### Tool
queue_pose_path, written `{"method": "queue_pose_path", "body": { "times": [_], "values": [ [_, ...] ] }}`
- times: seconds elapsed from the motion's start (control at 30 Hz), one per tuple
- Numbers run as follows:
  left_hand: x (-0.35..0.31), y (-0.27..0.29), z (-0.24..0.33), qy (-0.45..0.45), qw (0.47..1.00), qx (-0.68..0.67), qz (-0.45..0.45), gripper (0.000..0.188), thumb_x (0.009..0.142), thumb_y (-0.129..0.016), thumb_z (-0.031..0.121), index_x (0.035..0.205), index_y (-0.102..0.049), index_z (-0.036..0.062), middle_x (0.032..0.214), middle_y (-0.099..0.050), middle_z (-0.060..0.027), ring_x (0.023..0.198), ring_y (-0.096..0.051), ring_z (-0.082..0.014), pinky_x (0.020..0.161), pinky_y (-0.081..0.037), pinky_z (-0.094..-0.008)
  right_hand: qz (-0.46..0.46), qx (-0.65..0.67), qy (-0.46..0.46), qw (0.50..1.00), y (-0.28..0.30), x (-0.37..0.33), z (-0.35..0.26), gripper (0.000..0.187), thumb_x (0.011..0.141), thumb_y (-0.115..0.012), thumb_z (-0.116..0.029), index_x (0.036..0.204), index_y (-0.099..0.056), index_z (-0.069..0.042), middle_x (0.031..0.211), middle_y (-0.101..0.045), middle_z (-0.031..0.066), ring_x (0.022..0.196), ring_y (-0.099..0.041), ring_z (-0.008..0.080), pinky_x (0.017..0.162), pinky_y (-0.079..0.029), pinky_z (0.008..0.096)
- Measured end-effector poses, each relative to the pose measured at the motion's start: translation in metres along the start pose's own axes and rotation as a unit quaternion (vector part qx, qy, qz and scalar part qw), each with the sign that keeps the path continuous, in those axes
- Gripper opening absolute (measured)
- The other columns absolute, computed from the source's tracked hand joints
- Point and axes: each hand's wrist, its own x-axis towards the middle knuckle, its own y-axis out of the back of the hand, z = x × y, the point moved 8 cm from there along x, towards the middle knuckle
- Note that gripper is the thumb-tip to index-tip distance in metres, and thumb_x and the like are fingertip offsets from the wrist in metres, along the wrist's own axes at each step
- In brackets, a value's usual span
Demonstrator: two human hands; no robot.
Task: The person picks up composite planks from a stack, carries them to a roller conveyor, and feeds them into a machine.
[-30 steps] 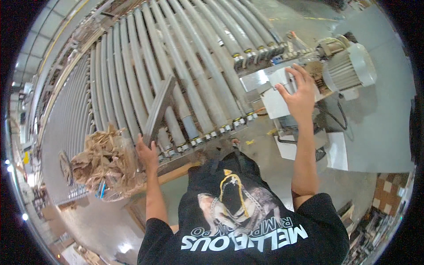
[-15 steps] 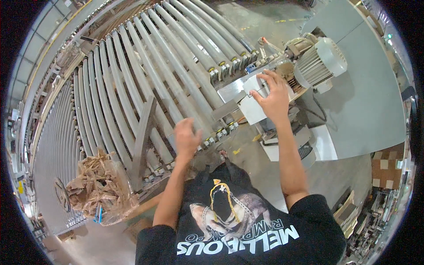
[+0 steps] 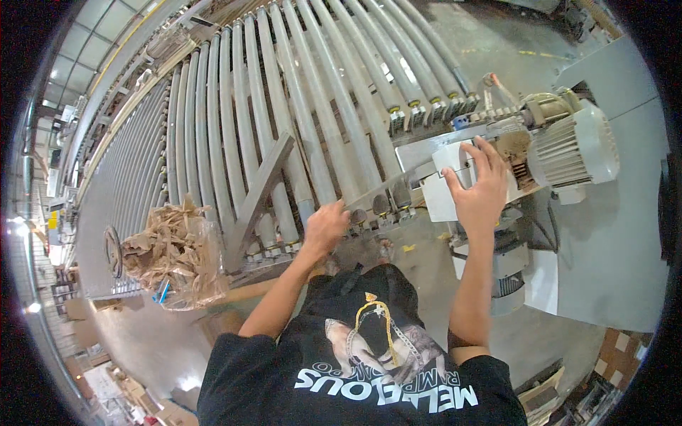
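My left hand (image 3: 328,226) is closed at the near end of a thin grey strip (image 3: 394,183), in front of the rollers. The strip's other end reaches the white block-shaped head (image 3: 450,157) of a machine. My right hand (image 3: 479,186) lies against that head, thumb on its front side and fingers spread over its right side. Below them is a flat white plate (image 3: 438,201). A grey finned motor (image 3: 572,153) sits just right of my right hand.
A roller conveyor (image 3: 263,121) fills the left and far side. Across it slants a grey bar (image 3: 259,192). A clear bag of crumpled brown paper (image 3: 177,252) hangs at its near left corner. A large grey panel (image 3: 604,248) stands at right.
My left hand has moved right and closed on the strip's end. My right hand stays on the machine head. The whole view has shifted, with things now farther right.
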Motion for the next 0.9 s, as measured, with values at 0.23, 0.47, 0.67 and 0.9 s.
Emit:
{"method": "queue_pose_path", "body": {
  "times": [0.23,0.47,0.67,0.9],
  "values": [
    [-0.145,0.081,-0.102,0.127,0.987,0.097,-0.014,0.024,0.089,-0.078,0.023,0.098,-0.066,0.0048,0.088,-0.068,-0.0182,0.085,-0.066,-0.0433,0.075,-0.051,-0.0533,0.005,0.016,0.007,1.000,0.005,0.003,-0.004,0.053,0.077,-0.090,-0.021,0.125,-0.071,-0.017,0.147,-0.061,0.0029,0.137,-0.054,0.0308,0.115,-0.043,0.0481],
    [-0.194,0.094,-0.165,0.184,0.968,0.154,0.071,0.026,0.095,-0.074,0.028,0.102,-0.066,0.0047,0.104,-0.067,-0.0166,0.099,-0.061,-0.0419,0.092,-0.046,-0.0530,-0.014,0.015,0.003,1.000,0.002,0.003,-0.003,0.051,0.081,-0.089,-0.021,0.128,-0.071,-0.015,0.149,-0.060,0.0047,0.140,-0.052,0.0317,0.118,-0.041,0.0470],
    [-0.180,0.101,-0.184,0.167,0.926,0.267,0.209,0.039,0.104,-0.062,0.048,0.100,-0.064,0.0085,0.134,-0.058,-0.0134,0.122,-0.056,-0.0374,0.100,-0.045,-0.0538,-0.012,0.006,0.038,0.999,0.002,0.001,0.002,0.048,0.087,-0.085,-0.020,0.132,-0.070,-0.013,0.149,-0.060,0.0078,0.141,-0.052,0.0330,0.120,-0.040,0.0471],
    [-0.201,0.119,-0.203,0.255,0.913,0.189,0.256,0.036,0.102,-0.067,0.043,0.102,-0.064,0.0080,0.137,-0.058,-0.0143,0.120,-0.060,-0.0371,0.094,-0.052,-0.0522,-0.028,-0.014,0.071,0.997,0.007,0.016,0.023,0.047,0.092,-0.082,-0.018,0.136,-0.068,-0.008,0.150,-0.059,0.0150,0.144,-0.050,0.0352,0.122,-0.037,0.0465]
  ]
}}
